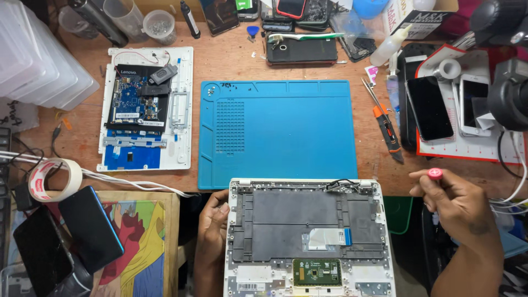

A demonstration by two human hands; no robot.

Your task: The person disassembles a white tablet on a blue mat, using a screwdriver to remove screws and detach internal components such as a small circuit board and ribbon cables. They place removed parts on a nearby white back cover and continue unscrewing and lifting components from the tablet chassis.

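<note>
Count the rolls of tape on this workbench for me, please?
1: a roll of masking tape lies at the left edge, beside the dark phones. Others may hide in the clutter along the back.
</note>
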